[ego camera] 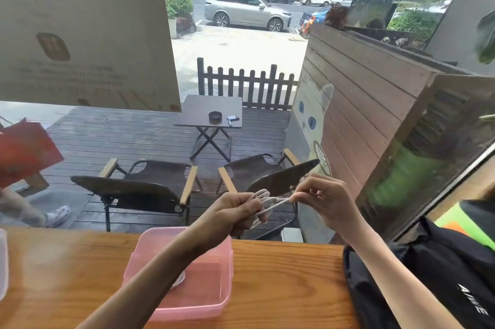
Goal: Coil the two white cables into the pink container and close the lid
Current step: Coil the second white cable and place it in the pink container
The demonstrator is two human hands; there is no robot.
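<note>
Raised above the far edge of a warm orange-brown wooden counter (281,269): two bare hands, working a thin white cable (263,204) between them. Left hand (235,212) closed around several loops of that cable, fingers curled tight, loops sticking out past the knuckles. Right hand (325,198) pinched shut on the free end, thumb and forefinger together, the strand drawn straight across the short gap to the left hand.

Below, on the counter, an open translucent pink plastic container (214,299), rectangular, no lid on it. Partly covered by the left forearm, which crosses over its near-left part. Inside, just beside that forearm, a glimpse of a second coiled white cable (180,279), mostly hidden.

To the right, touching the counter's end, a black fabric bag with white lettering (442,275), under the right forearm. At the far left edge, a sliver of clear plastic (3,261), too cropped to identify.

Beyond the window glass: two dark folding chairs with wooden armrests (150,184), a small dark folding table (211,111), wet decking, parked cars.
</note>
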